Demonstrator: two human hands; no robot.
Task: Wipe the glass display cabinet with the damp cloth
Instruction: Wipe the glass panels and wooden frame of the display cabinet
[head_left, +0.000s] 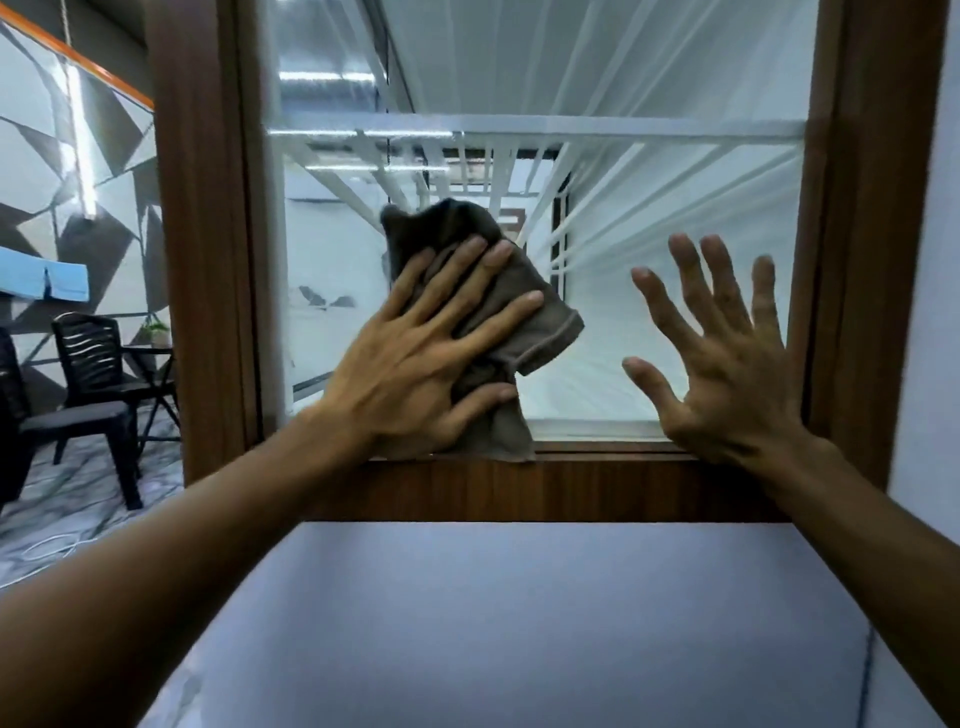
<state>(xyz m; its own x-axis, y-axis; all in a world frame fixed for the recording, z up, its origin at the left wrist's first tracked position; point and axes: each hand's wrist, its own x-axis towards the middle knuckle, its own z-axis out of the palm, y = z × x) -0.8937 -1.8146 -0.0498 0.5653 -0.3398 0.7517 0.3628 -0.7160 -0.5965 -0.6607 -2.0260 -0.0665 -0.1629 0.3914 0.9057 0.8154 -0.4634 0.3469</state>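
The glass pane (649, 197) of the cabinet is set in a brown wooden frame (519, 491). A brown cloth (540, 322) lies flat against the lower middle of the glass. My left hand (415, 358) presses on it with fingers spread, and the cloth's bottom edge hangs to the frame's lower rail. My right hand (727, 364) is spread flat with nothing in it, its palm at the pane's lower right corner by the frame. White bars and sheer white fabric show through or reflect in the glass.
A pale panel (519, 623) fills the cabinet front below the frame. At left, a black plastic chair (98, 384) stands on a marbled floor before a wall with grey triangle patterns. A white wall (930, 312) borders the frame on the right.
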